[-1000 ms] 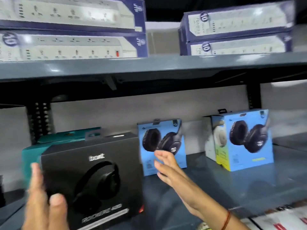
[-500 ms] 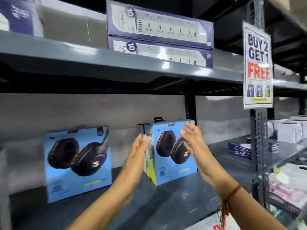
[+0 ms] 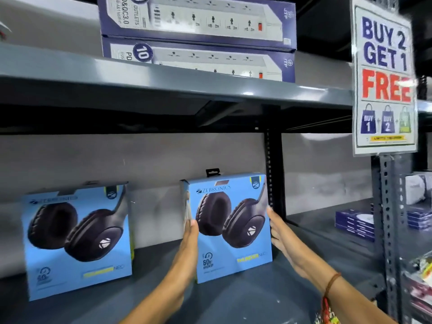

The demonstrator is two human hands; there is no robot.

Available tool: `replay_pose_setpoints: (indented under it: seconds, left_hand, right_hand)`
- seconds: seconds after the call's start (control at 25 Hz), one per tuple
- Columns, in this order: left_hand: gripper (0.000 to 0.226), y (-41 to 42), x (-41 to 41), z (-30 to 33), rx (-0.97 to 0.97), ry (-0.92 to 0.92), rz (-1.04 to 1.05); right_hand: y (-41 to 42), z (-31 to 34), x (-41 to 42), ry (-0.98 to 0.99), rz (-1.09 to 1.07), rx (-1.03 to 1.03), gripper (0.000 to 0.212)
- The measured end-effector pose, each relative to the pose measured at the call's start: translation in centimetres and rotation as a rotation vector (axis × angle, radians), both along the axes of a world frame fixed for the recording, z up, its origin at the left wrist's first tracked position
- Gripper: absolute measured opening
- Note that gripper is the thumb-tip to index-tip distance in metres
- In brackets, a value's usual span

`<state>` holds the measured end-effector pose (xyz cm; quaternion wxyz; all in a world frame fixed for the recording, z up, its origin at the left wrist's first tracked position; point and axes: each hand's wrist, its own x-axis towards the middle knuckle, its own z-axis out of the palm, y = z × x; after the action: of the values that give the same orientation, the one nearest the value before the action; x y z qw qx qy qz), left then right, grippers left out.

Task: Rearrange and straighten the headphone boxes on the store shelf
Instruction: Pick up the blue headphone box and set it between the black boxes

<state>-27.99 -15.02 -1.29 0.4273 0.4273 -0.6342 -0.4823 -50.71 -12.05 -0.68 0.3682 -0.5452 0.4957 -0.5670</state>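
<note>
The left hand (image 3: 189, 242) and right hand (image 3: 284, 244) clamped flat-fingered on opposite side edges of the right headphone box (image 3: 233, 230) (upright on the grey shelf (image 3: 233, 302)), bare deck separating it from the left headphone box (image 3: 77, 244).

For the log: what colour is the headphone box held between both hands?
Light blue headphone box, with dark headphones pictured on its front; head view.
</note>
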Motion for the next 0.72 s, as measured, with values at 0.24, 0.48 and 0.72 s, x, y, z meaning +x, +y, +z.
replay_pose_setpoints:
  seconds: [0.24,0.48,0.72]
  left_hand:
    - [0.094,1.9,5.0,3.8,-0.135,-0.086,0.256]
    - [0.114,7.4,11.1,8.7,-0.218,-0.028,0.311]
    - [0.098,9.2,14.1,7.8,-0.18,0.0,0.361]
  right_hand:
    - [4.1,3.5,1.9,0.061,-0.024,-0.085,0.058]
    - [8.6,7.5,5.2,0.079,0.029,-0.259,0.068]
    - [7.5,7.8,10.3,0.081,0.03,-0.214,0.054]
